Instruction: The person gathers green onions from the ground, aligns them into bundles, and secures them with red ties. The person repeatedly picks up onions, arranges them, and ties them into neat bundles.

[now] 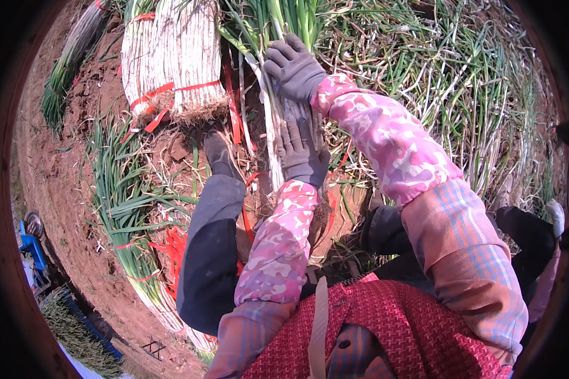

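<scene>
Before me on the soil lies a loose bunch of green onions [269,106], white stems towards me and green leaves away. My left hand [303,154], in a grey glove, rests on the lower stems with its fingers extended. Farther up, my right hand [295,67], gloved alike, lies across the bunch where white turns to green, its fingers slightly bent. Neither hand is closed around the stems. Red tying strips [231,102] lie beside and partly under the bunch. To the left of it are tied green onion bundles [175,57] with red bands and trimmed-looking, brown roots.
A large heap of loose green onions [436,90] covers the right. More tied onions [135,251] lie at the left, by a pile of red strips [173,253]. Another bundle [78,45] lies upper left. A blue vehicle part [33,246] shows far left; another person's gloved hand [555,218] is at far right.
</scene>
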Demonstrator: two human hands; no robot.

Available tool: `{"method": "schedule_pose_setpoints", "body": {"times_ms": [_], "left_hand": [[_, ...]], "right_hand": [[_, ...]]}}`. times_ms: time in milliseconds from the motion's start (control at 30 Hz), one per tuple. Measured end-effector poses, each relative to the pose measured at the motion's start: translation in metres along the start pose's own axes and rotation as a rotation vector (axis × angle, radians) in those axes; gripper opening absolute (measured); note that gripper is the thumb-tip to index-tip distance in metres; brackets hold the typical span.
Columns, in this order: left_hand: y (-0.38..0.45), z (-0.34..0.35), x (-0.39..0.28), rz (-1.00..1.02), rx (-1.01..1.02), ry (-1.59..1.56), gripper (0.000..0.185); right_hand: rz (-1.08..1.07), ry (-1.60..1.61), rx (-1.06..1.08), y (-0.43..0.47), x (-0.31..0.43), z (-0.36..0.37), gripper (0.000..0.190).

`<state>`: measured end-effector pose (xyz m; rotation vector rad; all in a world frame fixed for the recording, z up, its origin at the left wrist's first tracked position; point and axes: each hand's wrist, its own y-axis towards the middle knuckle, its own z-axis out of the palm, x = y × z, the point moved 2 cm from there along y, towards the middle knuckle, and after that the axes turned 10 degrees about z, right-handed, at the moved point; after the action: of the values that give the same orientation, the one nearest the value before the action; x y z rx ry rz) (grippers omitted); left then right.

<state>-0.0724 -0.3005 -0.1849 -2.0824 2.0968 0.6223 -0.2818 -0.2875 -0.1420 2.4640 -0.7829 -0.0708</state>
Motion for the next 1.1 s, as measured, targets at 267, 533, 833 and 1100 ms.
{"method": "schedule_pose_setpoints", "body": {"times_ms": [267, 533, 833, 1100], "left_hand": [[-0.001, -0.011, 0.003, -0.144, 0.472, 0.223, 0.099], [-0.005, -0.015, -0.004, -0.028, 0.164, 0.049, 0.104], [-0.009, 0.005, 0.014, 0.015, 0.132, 0.151, 0.11], [0.005, -0.016, -0.006, 0.043, 0.205, 0.09, 0.104]], "right_hand": [[-0.012, 0.306, -0.025, -0.01, -0.023, -0.081, 0.036], [0.951, 0.598, 0.153, -0.121, 0.0, -0.033, 0.058], [0.694, 0.264, 0.296, -0.076, 0.023, -0.015, 0.065], [0.886, 0.838, 0.197, -0.096, -0.047, -0.023, 0.05]]}}
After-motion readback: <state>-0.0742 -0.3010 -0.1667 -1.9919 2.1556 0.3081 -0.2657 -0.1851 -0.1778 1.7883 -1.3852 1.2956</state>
